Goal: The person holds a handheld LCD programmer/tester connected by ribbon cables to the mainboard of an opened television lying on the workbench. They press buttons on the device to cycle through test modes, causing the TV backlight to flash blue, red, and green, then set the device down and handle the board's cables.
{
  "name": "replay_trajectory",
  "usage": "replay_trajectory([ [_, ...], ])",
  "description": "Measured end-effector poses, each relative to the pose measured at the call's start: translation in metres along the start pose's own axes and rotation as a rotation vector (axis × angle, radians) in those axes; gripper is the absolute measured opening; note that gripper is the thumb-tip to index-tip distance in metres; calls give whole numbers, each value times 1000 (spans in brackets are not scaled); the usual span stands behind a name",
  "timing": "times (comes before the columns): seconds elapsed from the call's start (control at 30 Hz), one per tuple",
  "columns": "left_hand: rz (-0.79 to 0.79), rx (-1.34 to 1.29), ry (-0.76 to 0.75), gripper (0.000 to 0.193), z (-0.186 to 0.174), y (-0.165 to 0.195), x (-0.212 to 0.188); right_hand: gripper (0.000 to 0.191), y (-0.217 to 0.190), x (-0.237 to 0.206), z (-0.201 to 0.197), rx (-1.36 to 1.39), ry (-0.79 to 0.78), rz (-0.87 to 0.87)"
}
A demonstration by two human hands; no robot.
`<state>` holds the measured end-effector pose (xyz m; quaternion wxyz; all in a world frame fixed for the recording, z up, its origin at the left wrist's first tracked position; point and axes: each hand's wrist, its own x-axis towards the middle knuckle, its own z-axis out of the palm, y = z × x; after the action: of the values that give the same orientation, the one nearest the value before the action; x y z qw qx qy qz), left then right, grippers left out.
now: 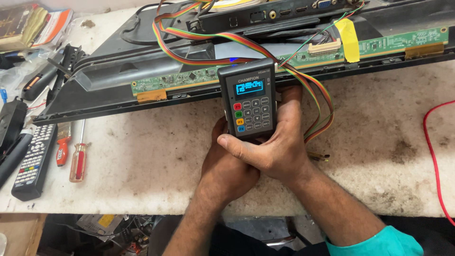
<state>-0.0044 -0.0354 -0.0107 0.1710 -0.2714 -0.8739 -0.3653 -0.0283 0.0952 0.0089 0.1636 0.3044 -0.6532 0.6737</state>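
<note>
Both my hands sit near the front edge of the worktop (142,166), about mid-width, wrapped round a grey handheld tester (247,98). My left hand (226,168) is underneath, fingers curled up behind the unit's lower end. My right hand (279,142) lies over the left, closed on the tester's right side w/ the thumb across its bottom edge. Tester stands upright, face toward me: small blue lit screen up top, keypad below w/ red, green, yellow and blue keys down the left column.

A multicoloured ribbon cable (318,102) loops down just right of my right hand, then runs up and back over the tester toward the far edge.

Left side of the worktop, near the left edge: black remote control (34,159), then a small red-handled brush (62,144) and a red/clear-handled screwdriver (78,159) just beside it, all lying apart from my hands.

Farther back, a dark flat-panel TV (95,90) lies back-side up across the worktop, a long green circuit strip (189,80) exposed along its near edge, touching nothing I hold except via the cable. Yellow tape (348,40) on the strip toward the right. A red wire (433,156) curves along the right edge.
</note>
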Motion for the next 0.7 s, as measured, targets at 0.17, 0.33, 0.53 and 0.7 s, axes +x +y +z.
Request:
replay_trajectory([
  [0.17, -91, -230, 85, 32, -7, 4, 0, 85, 0, -1, 0, 23, 9, -13],
  [0.33, -224, -390, 198, 30, -6, 3, 3, 77, 1, 0, -1, 8, -21, 23],
  [0.53, -330, -528, 346, 26, -6, -7, -2, 87, 2, -2, 0, 72, 3, 19],
  [0.7, -372, -746, 383, 28, -2, -12, -6, 91, 1, -1, 2, 126, 12, 40],
])
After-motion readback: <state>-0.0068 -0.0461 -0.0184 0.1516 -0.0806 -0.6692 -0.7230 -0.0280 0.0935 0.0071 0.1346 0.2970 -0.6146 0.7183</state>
